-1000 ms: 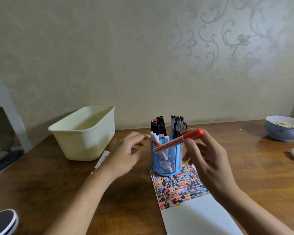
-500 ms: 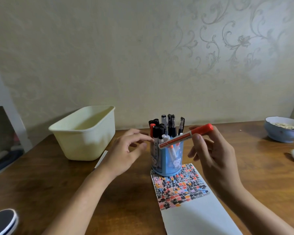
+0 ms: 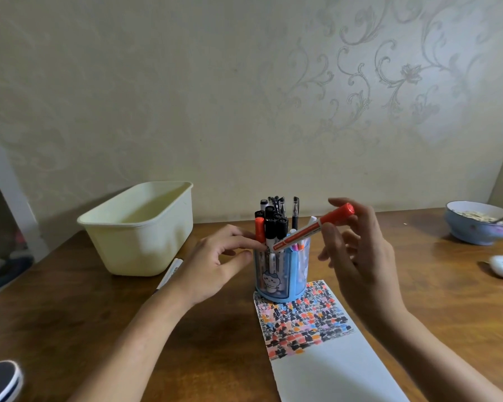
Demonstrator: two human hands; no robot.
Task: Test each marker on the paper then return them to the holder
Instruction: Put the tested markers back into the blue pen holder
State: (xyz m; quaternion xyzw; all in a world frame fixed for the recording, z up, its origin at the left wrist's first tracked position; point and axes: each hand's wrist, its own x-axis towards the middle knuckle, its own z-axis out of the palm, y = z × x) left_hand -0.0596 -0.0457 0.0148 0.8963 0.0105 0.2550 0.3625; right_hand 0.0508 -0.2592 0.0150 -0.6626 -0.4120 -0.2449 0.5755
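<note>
The right hand (image 3: 357,256) pinches a capped orange marker (image 3: 314,229), slanted above the round blue plastic holder (image 3: 282,274). The left hand (image 3: 215,262), fingers loosely spread, touches the holder's rim beside the scribbled paper (image 3: 325,361).

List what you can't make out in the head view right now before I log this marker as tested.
- Orange marker: label print too small; the tip end is not clear against the holder.
- Left hand: contact with the holder unclear.
- Pen by the tub: partly hidden behind the left wrist.
- Bowl contents: blurred.
</note>
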